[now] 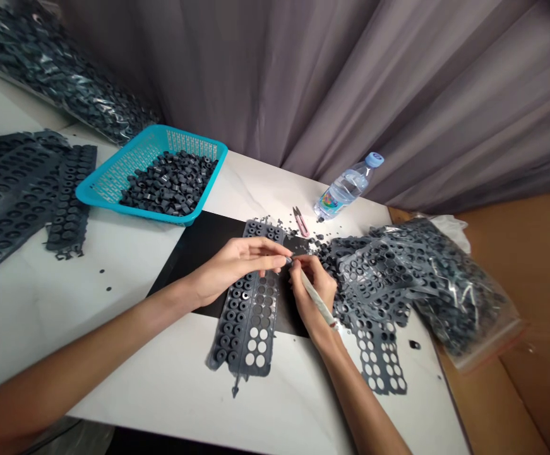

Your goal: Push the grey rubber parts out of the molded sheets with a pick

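My left hand (244,260) pinches a small dark rubber piece (288,260) between thumb and fingertips, above a grey moulded rubber sheet (231,316). My right hand (316,287) is closed around a white pen-like tool (319,302), its tip end up against that small piece. Rubber rings fill the sheet's left columns, while much of its right half shows open round holes. The sheet lies partly on a black mat (211,243) and partly on the white table (151,354). The tool's tip is hidden by my fingers.
A blue basket (107,183) of small rubber pieces stands at the left back. Pink snips (301,224) and a water bottle (345,189) lie beyond my hands. Punched sheets (379,265) and a plastic bag (468,303) crowd the right; more sheets (9,189) lie left.
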A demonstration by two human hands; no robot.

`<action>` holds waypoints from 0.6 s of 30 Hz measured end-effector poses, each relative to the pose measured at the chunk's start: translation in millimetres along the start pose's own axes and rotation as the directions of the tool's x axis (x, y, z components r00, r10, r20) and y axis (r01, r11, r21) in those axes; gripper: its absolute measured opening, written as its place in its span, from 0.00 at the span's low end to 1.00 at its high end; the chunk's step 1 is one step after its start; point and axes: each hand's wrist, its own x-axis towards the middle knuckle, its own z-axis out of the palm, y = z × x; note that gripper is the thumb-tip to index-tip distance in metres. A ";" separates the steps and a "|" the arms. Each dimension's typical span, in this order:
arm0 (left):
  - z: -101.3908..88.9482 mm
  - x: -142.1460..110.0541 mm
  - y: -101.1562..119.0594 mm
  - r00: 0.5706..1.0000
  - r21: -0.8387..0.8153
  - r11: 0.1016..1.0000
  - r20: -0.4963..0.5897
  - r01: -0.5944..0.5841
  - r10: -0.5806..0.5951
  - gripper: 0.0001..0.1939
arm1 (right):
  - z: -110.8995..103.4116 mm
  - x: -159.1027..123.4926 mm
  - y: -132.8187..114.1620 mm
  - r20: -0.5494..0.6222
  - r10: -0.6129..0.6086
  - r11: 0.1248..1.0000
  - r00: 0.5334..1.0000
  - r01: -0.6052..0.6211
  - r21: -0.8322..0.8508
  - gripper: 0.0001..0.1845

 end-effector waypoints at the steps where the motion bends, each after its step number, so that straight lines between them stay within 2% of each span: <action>1: -0.8 8.6 -4.1 0.998 0.052 0.997 -0.033 -0.049 0.051 0.15 | 0.1 -1.5 -1.1 0.010 -0.018 1.000 1.000 0.018 0.002 0.08; 3: -1.5 33.3 -13.6 0.981 0.155 0.973 -0.069 -0.169 0.182 0.14 | 0.3 -6.6 -4.2 0.049 -0.072 0.997 0.996 0.071 0.006 0.07; 5: 0.9 64.6 -22.9 0.959 0.265 0.927 -0.026 -0.265 0.281 0.12 | 0.4 -13.7 -7.7 0.111 -0.146 0.989 0.983 0.145 0.013 0.06; 7: 7.2 95.2 -29.6 0.948 0.430 0.845 0.112 -0.318 0.299 0.12 | 0.4 -20.7 -10.1 0.178 -0.232 0.973 0.956 0.230 0.035 0.06; 10: 17.2 123.9 -32.0 0.933 0.488 0.797 0.235 -0.355 0.271 0.11 | -0.2 -25.7 -10.4 0.220 -0.301 0.954 0.928 0.294 0.065 0.07; 13: 13.4 121.8 -26.8 0.927 0.504 0.780 0.250 -0.371 0.279 0.09 | -1.8 -22.9 -9.6 0.176 -0.259 0.966 0.950 0.253 0.059 0.06; 15: 0.6 105.2 -22.9 0.929 0.541 0.755 0.223 -0.370 0.296 0.08 | -2.9 -19.1 -10.3 0.142 -0.180 0.983 0.973 0.173 0.061 0.07; 18: -24.4 69.2 -24.2 0.931 0.672 0.656 0.154 -0.345 0.332 0.07 | -2.6 -13.9 -12.1 0.158 0.009 0.991 0.987 -0.030 0.127 0.09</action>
